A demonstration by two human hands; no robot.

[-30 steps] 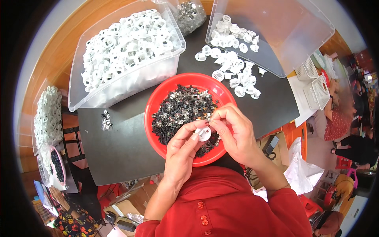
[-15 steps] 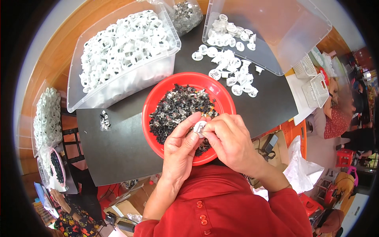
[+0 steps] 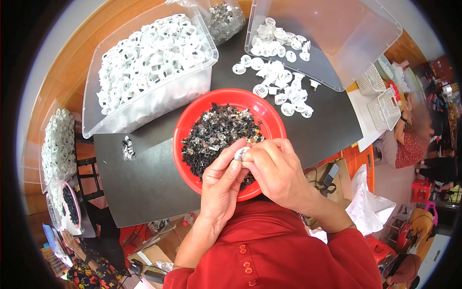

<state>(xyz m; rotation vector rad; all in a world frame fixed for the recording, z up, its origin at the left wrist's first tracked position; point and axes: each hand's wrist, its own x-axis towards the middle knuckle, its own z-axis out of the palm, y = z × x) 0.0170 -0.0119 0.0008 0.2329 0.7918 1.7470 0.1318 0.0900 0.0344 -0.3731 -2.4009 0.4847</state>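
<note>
Over the near part of a red plastic basin (image 3: 179, 161), my two hands meet around one small round white plastic part (image 3: 241, 153). My left hand (image 3: 222, 176) pinches its rim between thumb and fingers. The fingertips of my right hand (image 3: 276, 166) press together on its face and cover much of it; whether they hold a smaller piece there is hidden. Small black and metallic pieces (image 3: 211, 132) heap up inside the basin. Loose white parts of a similar kind (image 3: 284, 91) lie on the dark table beyond the basin, to the right.
A clear bin (image 3: 144, 113) full of white parts stands at the back left, a bag of metallic pieces (image 3: 224, 21) beside it. Another clear bin (image 3: 337, 48) lies tipped at the back right, with white parts in it. A few small pieces (image 3: 127, 148) rest left of the basin.
My right fingers have shifted slightly left and now cover more of the white part. The part has tilted a little in my left hand.
</note>
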